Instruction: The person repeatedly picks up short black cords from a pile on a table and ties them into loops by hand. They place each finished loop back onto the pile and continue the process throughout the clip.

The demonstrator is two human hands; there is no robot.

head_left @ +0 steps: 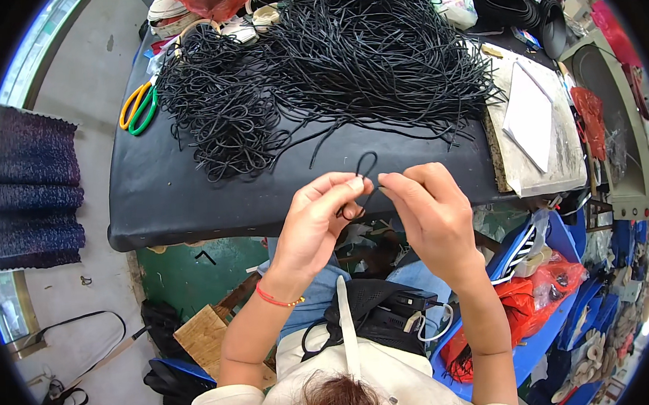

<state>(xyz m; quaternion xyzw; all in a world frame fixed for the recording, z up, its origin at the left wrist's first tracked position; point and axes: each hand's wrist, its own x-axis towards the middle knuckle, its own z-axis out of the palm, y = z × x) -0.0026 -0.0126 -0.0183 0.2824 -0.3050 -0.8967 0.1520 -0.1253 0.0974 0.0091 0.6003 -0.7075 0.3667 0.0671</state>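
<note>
Left hand [316, 219] and right hand [429, 206] pinch a looped black cord [367, 158].

Just one head-worn fisheye view here, looking steeply down from above the person's own hair; both hands sit close, mid-frame; black table [193, 209] lies beyond them; edges bend toward the dark rim.

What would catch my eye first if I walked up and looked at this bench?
Most likely the big heap of black cords spread over the far half of the black table, with a smaller tangle of looped cords on its left and yellow and green scissors beside that. Next, at the near edge, the left hand and right hand pinch a single black cord bent into a loop.
</note>
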